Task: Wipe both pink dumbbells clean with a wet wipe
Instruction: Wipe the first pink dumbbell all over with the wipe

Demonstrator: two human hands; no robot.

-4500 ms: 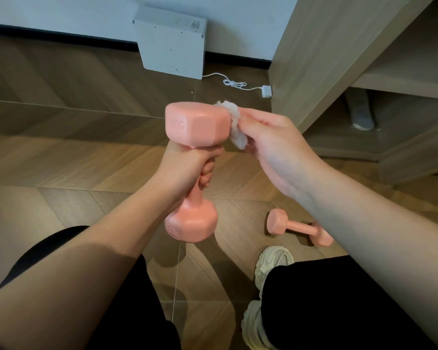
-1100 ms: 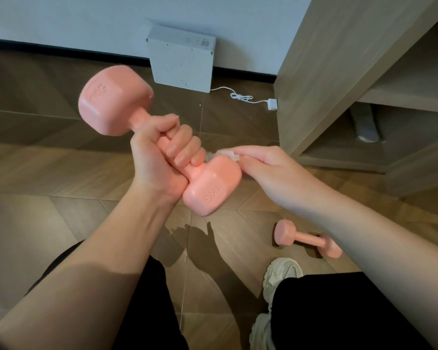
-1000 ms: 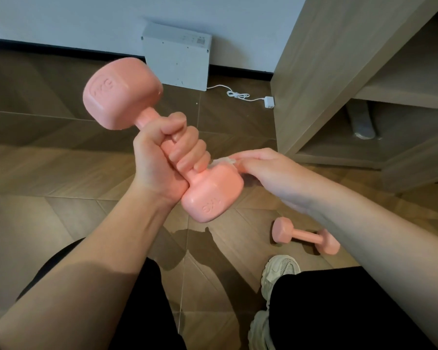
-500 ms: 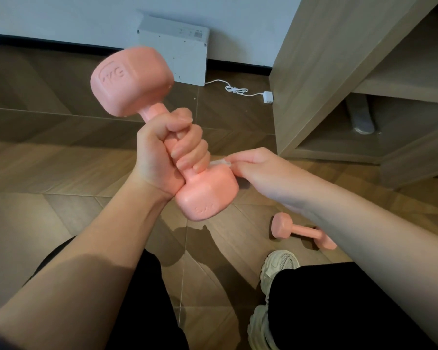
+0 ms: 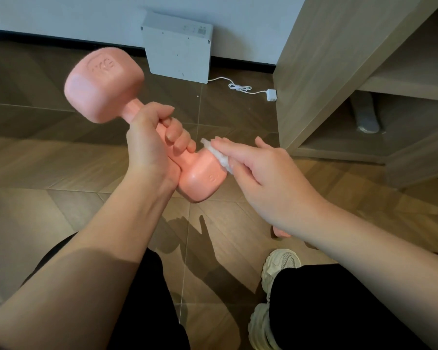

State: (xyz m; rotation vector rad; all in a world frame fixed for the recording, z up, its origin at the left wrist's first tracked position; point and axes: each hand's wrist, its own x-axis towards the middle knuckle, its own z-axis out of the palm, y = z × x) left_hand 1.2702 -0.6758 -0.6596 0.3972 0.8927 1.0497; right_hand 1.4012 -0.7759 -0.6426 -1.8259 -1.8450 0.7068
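Note:
My left hand (image 5: 153, 147) grips the handle of a pink dumbbell (image 5: 104, 84), held tilted above the floor, one head up at the left and the other head low at the centre. My right hand (image 5: 266, 173) presses a crumpled white wet wipe (image 5: 219, 154) against the upper right side of the lower head. The second pink dumbbell (image 5: 278, 233) lies on the floor behind my right forearm; only a small pink sliver of it shows.
A white flat box (image 5: 177, 56) leans on the wall, with a white cable and plug (image 5: 271, 94) trailing right. A wooden shelf unit (image 5: 339, 72) stands at the right. My knees in black trousers and a cream sneaker (image 5: 278, 266) fill the lower frame.
The wipe has slid from the top of the lower head onto its right side, and more of it shows. My right forearm now hides most of the floor dumbbell.

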